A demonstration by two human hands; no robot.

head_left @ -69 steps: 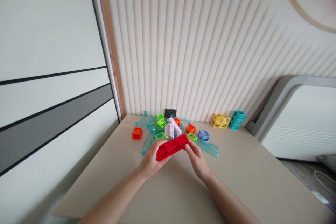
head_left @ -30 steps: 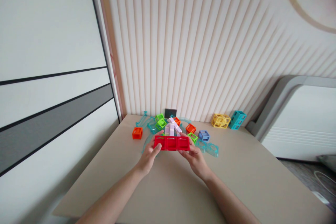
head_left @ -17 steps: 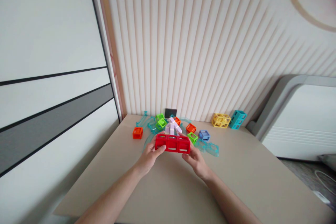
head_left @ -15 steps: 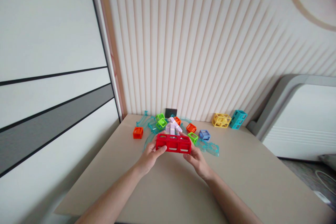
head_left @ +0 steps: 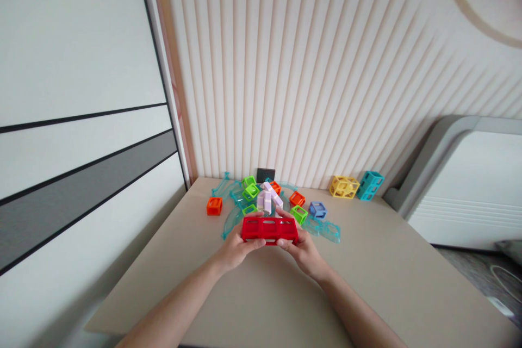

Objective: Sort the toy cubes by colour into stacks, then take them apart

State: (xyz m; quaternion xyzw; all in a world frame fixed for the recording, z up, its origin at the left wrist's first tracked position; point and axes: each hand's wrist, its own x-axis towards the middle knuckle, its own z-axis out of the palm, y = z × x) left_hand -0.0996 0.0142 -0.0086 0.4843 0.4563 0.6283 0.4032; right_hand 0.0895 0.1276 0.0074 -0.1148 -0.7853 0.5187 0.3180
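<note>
One head-worn camera gives the only view, looking forward and down across the desk [head_left: 277, 293] from its near side; the forearms [head_left: 179, 304] come in from the bottom edge, with the hands [head_left: 234, 247] below the centre of the frame and nearer than the ribbed wall [head_left: 253, 65], which faces the lens beyond the desk and fills much of the upper part

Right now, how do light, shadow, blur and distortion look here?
All in the head view: soft light; darker shadow on the ribbed wall beside the gray-edged panel; ribs splay rightward, suggesting wide-angle stretch; red block frame reads clearly; translucent teal pieces lack fine detail.
</note>
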